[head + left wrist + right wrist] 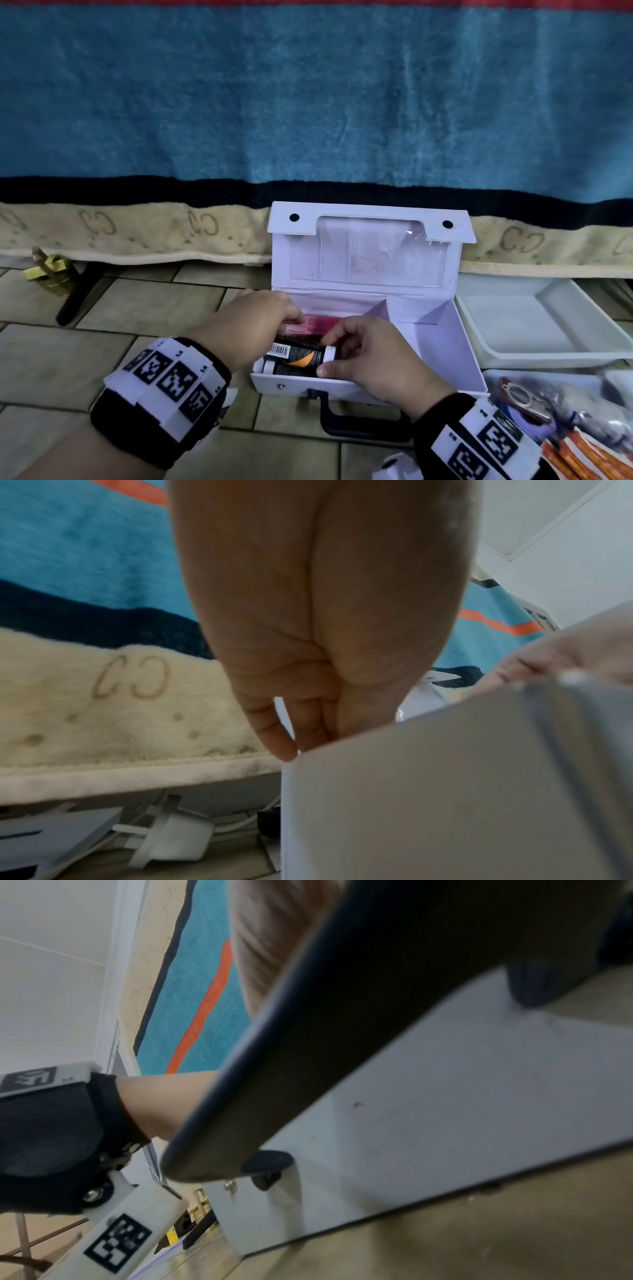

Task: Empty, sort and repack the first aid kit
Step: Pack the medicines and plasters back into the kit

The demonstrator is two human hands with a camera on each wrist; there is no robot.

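Note:
The white first aid kit [445, 346] stands open on the tiled floor, its lid [370, 253] leaning back against a blanket. Its left compartment holds a pink box [320, 324] and two black tubes lying side by side. My right hand [329, 356] pinches the upper black tube [301, 354] at its white-capped end, between thumb and forefinger. My left hand [296, 317] reaches into the same compartment, its fingers touching the pink box. In the left wrist view the fingers [308, 723] point straight down behind the kit's wall [428, 804]. The right compartment is bare.
The kit's black handle [359, 425] [342, 1015] points toward me. A white tray [534, 329] sits to the right; nearer, a second tray [493, 377] holds loose supplies and orange-striped packets [582, 455]. A blue blanket [308, 102] hangs behind. A padlock [51, 270] lies at far left.

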